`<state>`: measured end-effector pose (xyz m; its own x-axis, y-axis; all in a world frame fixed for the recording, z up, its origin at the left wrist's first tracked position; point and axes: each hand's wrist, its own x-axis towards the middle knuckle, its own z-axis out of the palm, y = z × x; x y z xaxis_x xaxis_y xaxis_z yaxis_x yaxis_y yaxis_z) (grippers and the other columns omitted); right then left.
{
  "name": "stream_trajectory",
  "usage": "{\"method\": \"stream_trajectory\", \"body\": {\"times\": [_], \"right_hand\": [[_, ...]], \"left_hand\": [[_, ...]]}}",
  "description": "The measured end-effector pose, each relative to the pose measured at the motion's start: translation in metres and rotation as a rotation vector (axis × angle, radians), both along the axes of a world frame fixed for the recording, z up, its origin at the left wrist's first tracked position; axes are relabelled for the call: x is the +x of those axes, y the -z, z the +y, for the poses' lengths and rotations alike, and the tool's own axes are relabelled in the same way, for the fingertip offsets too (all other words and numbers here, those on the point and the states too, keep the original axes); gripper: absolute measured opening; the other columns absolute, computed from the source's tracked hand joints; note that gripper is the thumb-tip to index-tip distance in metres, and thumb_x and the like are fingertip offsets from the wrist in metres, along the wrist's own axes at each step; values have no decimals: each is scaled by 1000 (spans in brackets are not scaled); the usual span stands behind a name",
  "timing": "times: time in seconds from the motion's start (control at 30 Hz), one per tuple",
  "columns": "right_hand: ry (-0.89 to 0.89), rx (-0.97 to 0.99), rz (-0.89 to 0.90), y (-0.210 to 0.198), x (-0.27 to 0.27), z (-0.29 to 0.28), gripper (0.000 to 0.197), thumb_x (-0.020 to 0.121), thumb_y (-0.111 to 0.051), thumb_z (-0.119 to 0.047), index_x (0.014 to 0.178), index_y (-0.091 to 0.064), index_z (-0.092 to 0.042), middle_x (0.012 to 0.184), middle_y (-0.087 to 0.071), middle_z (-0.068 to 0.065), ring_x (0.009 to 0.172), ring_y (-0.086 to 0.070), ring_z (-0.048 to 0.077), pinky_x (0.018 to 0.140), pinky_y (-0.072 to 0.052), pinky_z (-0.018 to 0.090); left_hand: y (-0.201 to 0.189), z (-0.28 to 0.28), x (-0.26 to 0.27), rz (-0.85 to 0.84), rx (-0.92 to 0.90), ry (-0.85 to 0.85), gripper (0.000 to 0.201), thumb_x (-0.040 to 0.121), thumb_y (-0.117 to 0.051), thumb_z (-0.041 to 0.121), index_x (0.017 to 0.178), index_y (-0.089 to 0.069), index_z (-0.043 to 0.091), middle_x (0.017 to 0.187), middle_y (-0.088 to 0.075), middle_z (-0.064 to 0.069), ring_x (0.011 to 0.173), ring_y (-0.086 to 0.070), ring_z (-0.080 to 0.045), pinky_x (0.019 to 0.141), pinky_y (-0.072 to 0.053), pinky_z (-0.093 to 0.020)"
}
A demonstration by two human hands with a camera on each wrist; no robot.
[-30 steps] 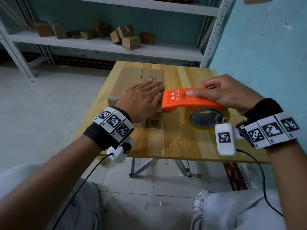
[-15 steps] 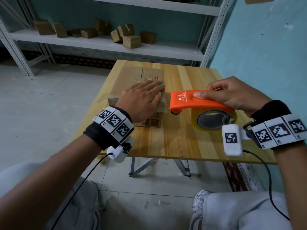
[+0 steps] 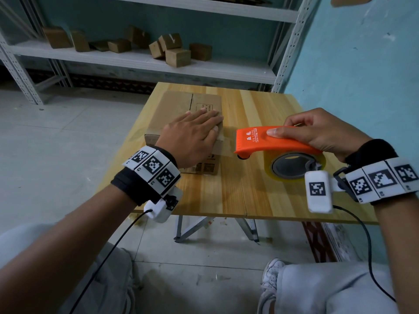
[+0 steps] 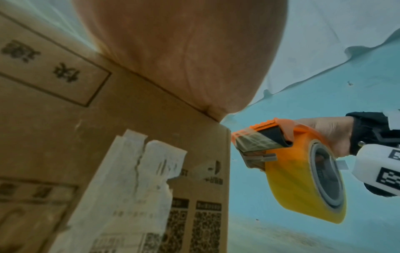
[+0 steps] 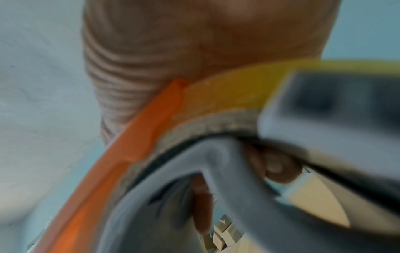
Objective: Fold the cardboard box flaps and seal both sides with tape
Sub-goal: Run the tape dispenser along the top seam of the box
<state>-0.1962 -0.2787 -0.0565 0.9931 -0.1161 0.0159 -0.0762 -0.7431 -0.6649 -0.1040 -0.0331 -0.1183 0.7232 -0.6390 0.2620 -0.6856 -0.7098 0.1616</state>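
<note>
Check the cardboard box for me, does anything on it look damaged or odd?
Yes. The cardboard box carries a torn white label on its near side, ragged and cracked, partly peeled. Otherwise the flaps lie flat under the left hand.

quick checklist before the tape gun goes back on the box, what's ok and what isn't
1. Brown cardboard box held down: ok, the left hand lies flat on top.
2. Orange tape dispenser gripped: ok, the right hand curls around it.
3. Dispenser touching the box: not ok, a gap shows between them.
4. Top flaps closed: ok, they lie flat under the hand.
5. Tape end ready at the dispenser's front: ok, a clear strip spans it in the left wrist view.
6. Top seam already taped: cannot tell, the hand covers part of it.
</note>
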Motion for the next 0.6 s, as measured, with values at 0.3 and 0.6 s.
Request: {"method": "stream_trajectory", "body": {"times": [0.3, 0.6], "right_hand": [[-30, -53, -17, 2, 2, 0, 49, 75, -67, -58, 86, -70, -10, 86, -71, 7, 78, -67, 19, 72, -52, 31], [-19, 3, 7, 2, -1, -6, 50, 71, -65, -61, 83, -70, -12, 82, -71, 6, 67, -65, 11, 63, -48, 23]], "left_hand": [[1, 1, 1, -14, -5, 8, 58, 96, -9, 44, 150, -24, 29, 158, -21, 8, 147, -13, -10, 120, -8, -34], [0, 1, 1, -7, 5, 11, 62, 92, -6, 44, 150, -23, 29, 158, -20, 8, 147, -12, -10, 120, -8, -34]]}}
